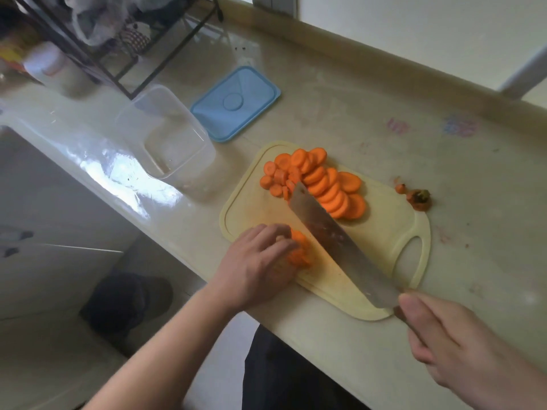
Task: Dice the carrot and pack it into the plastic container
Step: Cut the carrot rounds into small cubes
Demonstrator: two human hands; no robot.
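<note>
The left hand (260, 264) lies curled over a small stack of carrot rounds (299, 253) at the near left of the cutting board (325, 279), fingers bunched on top of the stack, judged to steady it against the blade. The right hand (461, 347) grips the knife handle at the near right edge of the counter (384, 113), thumb laid along the top; the fingers underneath are hidden. The knife (334, 235) is a long, broad steel blade, dull grey and smeared, set diagonally across the board with its edge just right of the held stack and its tip among the sliced rounds. The main heap of carrot slices (322, 182) sits at the far side of the board: flat, bright orange discs, overlapped like fallen tiles, not yet diced. The board is pale yellow plastic, rounded, grooved near the rim, with a handle cutout at its right. The plastic container (168, 140) stands empty to the far left of the board, clear, rectangular, soft-cornered, judged near enough for loading. Its blue lid (236, 103) lies flat beyond it. The carrot top (418, 199) and a scrap lie discarded on the counter, right of the board. The counter is glossy beige, scuffed and faintly stained. Dicing is judged to be at an early stage.
</note>
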